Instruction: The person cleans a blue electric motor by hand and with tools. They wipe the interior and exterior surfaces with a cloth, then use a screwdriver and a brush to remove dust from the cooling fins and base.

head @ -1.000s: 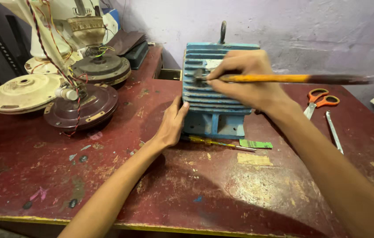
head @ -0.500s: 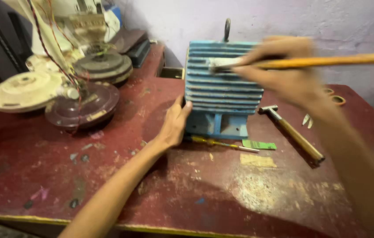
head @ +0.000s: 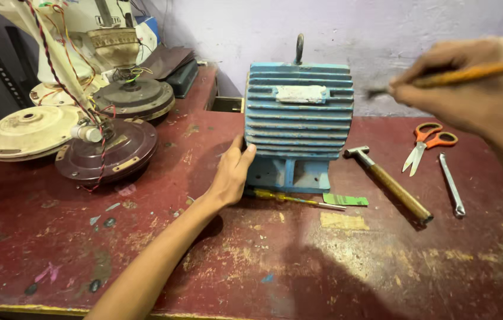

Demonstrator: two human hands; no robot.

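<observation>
The right hand [head: 470, 89], blurry at the upper right, pinches a brush [head: 458, 76] whose end is cut off, while the left hand [head: 232, 172] lies flat with fingers loose on the blue motor [head: 299, 118].

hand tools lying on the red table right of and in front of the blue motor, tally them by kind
Wooden-handled hammer: 1
Orange-handled scissors: 1
Silver metal spanner: 1
Yellow-handled screwdriver: 1
Total: 4
The brush with the orange handle is not counted: the right hand holds it in the air.

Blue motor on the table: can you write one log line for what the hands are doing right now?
left hand: braces blue motor | right hand: holds brush off motor | hammer, scissors on table
</observation>
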